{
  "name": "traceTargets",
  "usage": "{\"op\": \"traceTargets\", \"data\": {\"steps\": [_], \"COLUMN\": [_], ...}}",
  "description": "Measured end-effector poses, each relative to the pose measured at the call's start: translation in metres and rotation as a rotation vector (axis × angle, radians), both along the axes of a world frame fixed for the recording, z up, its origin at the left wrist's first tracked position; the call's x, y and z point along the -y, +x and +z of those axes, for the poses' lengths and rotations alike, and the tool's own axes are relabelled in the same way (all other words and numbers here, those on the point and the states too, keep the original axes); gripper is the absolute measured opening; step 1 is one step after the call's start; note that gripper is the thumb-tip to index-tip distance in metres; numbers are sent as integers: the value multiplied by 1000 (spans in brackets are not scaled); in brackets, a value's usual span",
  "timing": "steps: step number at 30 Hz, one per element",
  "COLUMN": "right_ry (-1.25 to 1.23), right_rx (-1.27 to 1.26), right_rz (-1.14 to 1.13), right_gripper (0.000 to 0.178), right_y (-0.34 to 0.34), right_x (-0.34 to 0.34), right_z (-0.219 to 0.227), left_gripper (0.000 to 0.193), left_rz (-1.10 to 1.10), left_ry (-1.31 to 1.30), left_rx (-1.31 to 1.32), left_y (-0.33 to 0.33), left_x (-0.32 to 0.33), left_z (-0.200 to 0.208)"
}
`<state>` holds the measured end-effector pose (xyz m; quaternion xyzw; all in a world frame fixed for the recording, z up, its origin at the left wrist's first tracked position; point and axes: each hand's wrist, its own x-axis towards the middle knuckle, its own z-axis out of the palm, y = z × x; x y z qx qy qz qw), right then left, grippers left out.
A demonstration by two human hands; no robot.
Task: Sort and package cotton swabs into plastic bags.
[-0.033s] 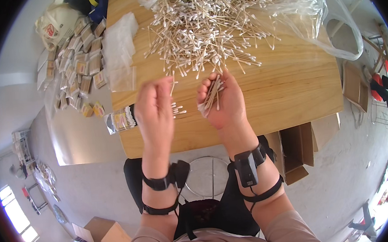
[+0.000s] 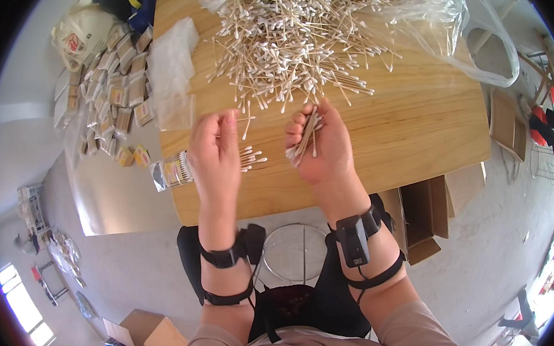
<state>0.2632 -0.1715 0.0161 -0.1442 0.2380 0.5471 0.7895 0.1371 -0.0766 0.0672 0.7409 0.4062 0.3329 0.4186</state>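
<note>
My right hand point(image 2: 325, 145), palm up with curled fingers, holds a small bunch of cotton swabs point(image 2: 308, 132). To its left, my left hand point(image 2: 214, 148) is raised over the table with thumb and fingers pinched together. A white swab tip shows beside those fingertips, but I cannot tell whether its stick is gripped or lies on the table. Several swab tips point(image 2: 250, 159) stick out from behind this hand on the right. On its other side, a clear packet of swabs point(image 2: 174, 172) overlaps the table's edge. A large heap of loose swabs point(image 2: 293, 43) lies beyond both hands.
Flat clear plastic bags point(image 2: 176, 83) lie along the wooden table's point(image 2: 402, 132) left side. Many small filled packs point(image 2: 116, 97) are piled on the side surface at left. A large clear bag point(image 2: 440, 30) spreads at far right. Cardboard boxes point(image 2: 424, 211) stand below the right edge.
My left hand has shifted slightly left, uncovering more of the swab tips beside it. My right hand stays nearly in place with its bunch.
</note>
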Motion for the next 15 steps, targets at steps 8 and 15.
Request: {"op": "traceTargets", "data": {"steps": [8,15], "right_ry": [119,23], "right_rx": [-30,23], "right_rz": [-67,-64], "right_gripper": [38,35], "right_y": [13,7], "right_x": [7,2], "right_z": [-5,1], "left_gripper": [16,13], "left_rz": [-128,-114], "left_ry": [340,186], "left_rx": [-549,-436], "left_y": [-11,-21], "left_x": [-25,-26], "left_z": [-51,-54]}}
